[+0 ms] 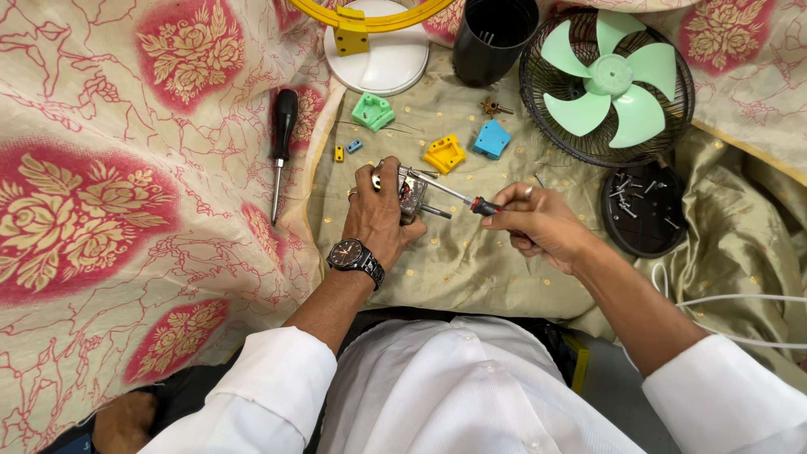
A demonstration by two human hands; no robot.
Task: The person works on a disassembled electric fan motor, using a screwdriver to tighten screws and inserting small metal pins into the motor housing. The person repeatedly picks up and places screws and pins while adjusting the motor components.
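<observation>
My left hand (377,216), with a wristwatch on the wrist, grips a small metal fan motor (412,198) whose shaft sticks out to the right. My right hand (538,223) holds a screwdriver (458,197) with a red and black handle. Its thin blade points left, and its tip rests on the top of the motor. Both hands hover low over an olive-gold cloth (471,261).
A black-handled screwdriver (280,143) lies to the left on the floral sheet. Green (372,112), yellow (444,154) and blue (491,139) plastic parts lie beyond the hands. A fan grille with green blades (607,84), a black cup (494,38), a white base (378,55) and a black lid holding screws (643,206) stand around.
</observation>
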